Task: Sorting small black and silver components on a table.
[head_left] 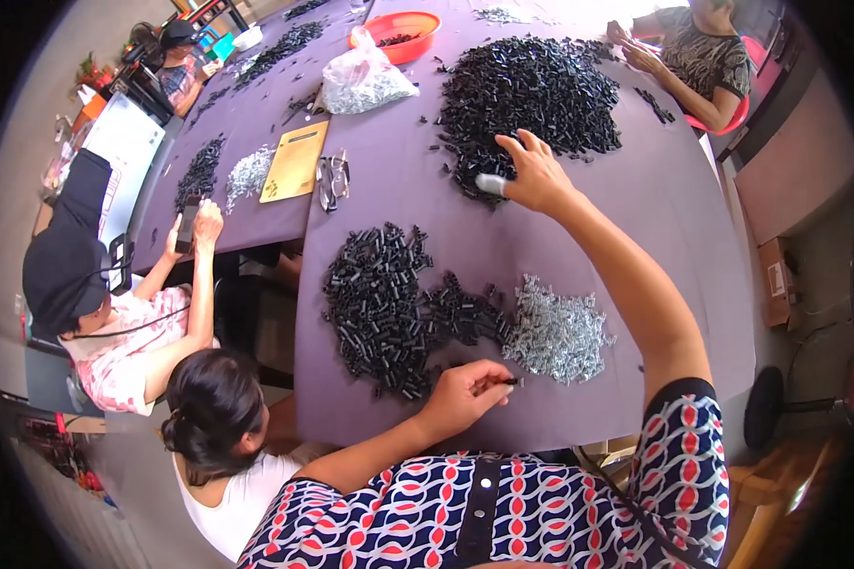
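Near the table's front edge my left hand [466, 396] pinches a small black part [513, 381] between thumb and fingers. Just beyond it are a pile of black cylindrical pieces [375, 308], a smaller heap of little black pieces [463, 311] and a mound of small silvery metal parts [560, 332]. My right hand [538, 178] is stretched forward to the near edge of a large pile of black pieces [531, 95]. Its fingers are apart, with nothing seen in them, and a white cover [491, 184] wraps the thumb tip.
On the purple cloth [465, 237] lie eyeglasses [333, 180], a yellow envelope [294, 163] and a clear bag of metal parts [365, 81]. An orange basin [417, 33] stands farther back. A person with a phone [189, 225] and another in white [228, 484] sit at left; others sit farther off.
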Motion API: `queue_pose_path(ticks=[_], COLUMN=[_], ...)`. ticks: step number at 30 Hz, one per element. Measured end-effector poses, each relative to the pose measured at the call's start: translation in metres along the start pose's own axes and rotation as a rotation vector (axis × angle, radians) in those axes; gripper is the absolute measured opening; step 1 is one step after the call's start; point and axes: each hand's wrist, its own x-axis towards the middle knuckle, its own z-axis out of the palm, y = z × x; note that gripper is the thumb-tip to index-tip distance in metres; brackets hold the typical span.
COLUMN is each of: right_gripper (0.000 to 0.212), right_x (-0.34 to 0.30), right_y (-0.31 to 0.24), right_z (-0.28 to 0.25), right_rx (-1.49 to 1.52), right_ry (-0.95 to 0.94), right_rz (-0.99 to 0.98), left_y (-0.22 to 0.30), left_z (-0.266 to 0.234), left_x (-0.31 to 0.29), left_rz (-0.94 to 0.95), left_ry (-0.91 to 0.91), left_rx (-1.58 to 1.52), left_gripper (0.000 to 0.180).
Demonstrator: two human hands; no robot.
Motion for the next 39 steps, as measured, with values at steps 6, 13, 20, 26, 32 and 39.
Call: queue_pose_path(ticks=[6,13,20,26,32,39], right_gripper=[0.088,0.061,0.038,0.036,0.04,0.056], right_x=[0.057,0.047,0.006,-0.038,-0.083,-0.102], right_y=[0.001,0.003,-0.003,-0.018,-0.048,-0.079], right_z=[0.019,0.033,0.045,0.039,0.029,0.003], right_rx=[-0.079,-0.118,-0.045,0.007,0.063,0.144], right_ry=[0.004,0.058,0.159,0.095,-0.001,-0.192], right_rz=[0.297,0.218,0.093,-0.013,-0.12,-0.182], left_y=[0.005,0.006,0.005,0.002,-0.004,-0.008], left_z=[-0.002,-0.001,0.001,0.003,0.003,0.001], left_x=[0.0,0.001,0.002,0.002,0.004,0.004], left_rz=[0.015,0.087,0.105,0.128,0.133,0.108], left_ry=[-0.034,-0.002,0.011,0.018,0.017,-0.001], left_rx=[0.074,0.1,0.109,0.113,0.104,0.077], left_gripper=[0.017,0.015,0.013,0.015,0.014,0.014])
